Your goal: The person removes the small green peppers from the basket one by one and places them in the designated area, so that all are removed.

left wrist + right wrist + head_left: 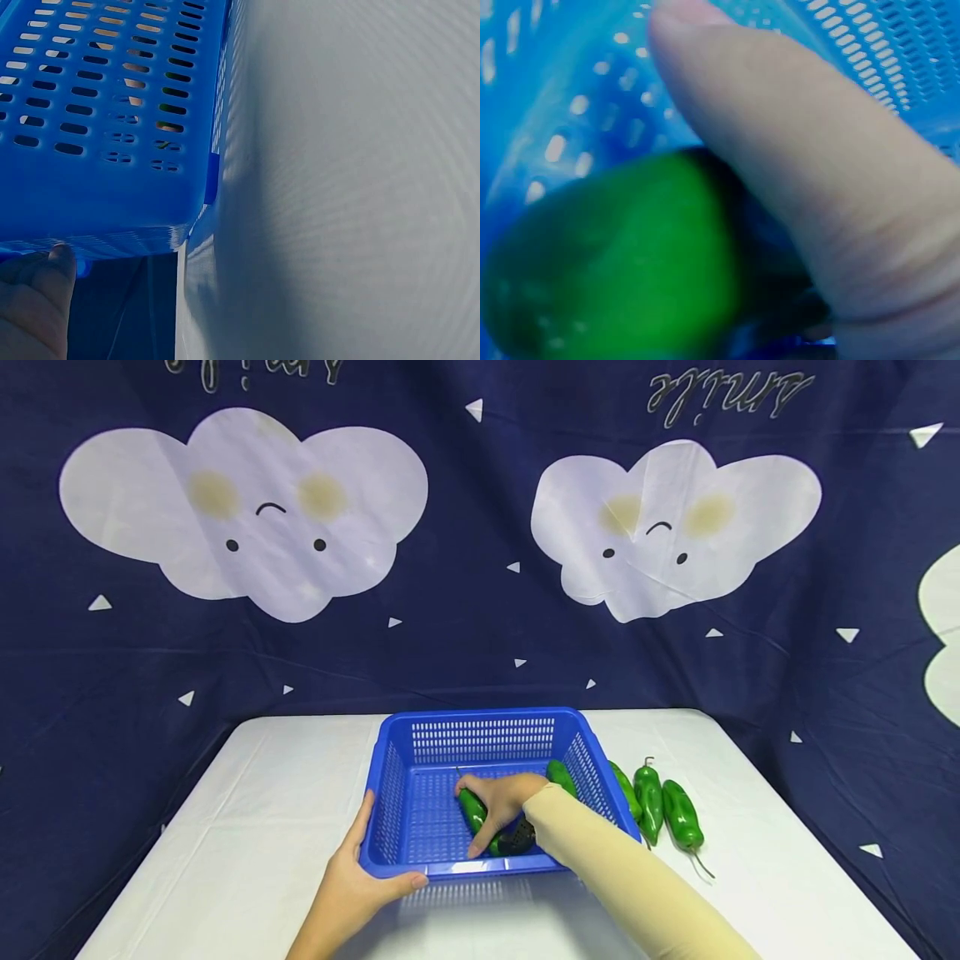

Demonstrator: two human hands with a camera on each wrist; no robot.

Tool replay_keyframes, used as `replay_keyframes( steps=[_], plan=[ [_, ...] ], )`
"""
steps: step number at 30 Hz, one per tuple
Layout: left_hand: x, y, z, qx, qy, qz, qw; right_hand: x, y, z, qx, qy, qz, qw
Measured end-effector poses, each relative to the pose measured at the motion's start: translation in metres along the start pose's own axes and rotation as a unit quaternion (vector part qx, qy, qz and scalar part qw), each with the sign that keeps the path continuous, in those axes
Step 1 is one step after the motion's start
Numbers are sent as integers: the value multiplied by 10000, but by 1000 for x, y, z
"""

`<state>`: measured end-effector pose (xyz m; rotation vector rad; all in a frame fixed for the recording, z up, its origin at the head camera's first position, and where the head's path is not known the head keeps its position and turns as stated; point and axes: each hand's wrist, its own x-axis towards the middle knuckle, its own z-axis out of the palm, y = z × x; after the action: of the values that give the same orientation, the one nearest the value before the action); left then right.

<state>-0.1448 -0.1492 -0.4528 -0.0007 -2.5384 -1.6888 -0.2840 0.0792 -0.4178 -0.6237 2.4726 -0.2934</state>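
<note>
Right hand (501, 800) is down inside a rectangular blue plastic basket (480, 717) w/ slotted walls, over a long glossy green pepper (473, 811): fingertips near its stem end, thumb across the lower part. Can't tell if it's gripping or just touching, b/c the hand hides the contact & the right-wrist view is blurred. That pepper is low in the basket, approx. mid-front, prob. so it won't drop & bruise. Left hand (356, 878) grips the basket's near left corner, thumb on the front rim, fingers along the outer side wall, prob. b/c light plastic slides when bumped. Another plump green pepper (559, 775) sits inside by the right wall, partly hidden. Outside, three loose green peppers (649, 803) lie side by side on the white-covered desk (292, 810), prob. grouped for easy right-side reach.
</note>
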Motion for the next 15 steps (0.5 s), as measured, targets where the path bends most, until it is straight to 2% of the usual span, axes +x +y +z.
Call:
replay_keyframes(
  steps=[9,15],
  plan=[
    [-1,1,0,4,-31,-44,10000,6,1,4,23,121,-24,9999],
    [0,0,0,53,-28,-66,10000,10,6,5,54,406,-18,9992]
  ],
)
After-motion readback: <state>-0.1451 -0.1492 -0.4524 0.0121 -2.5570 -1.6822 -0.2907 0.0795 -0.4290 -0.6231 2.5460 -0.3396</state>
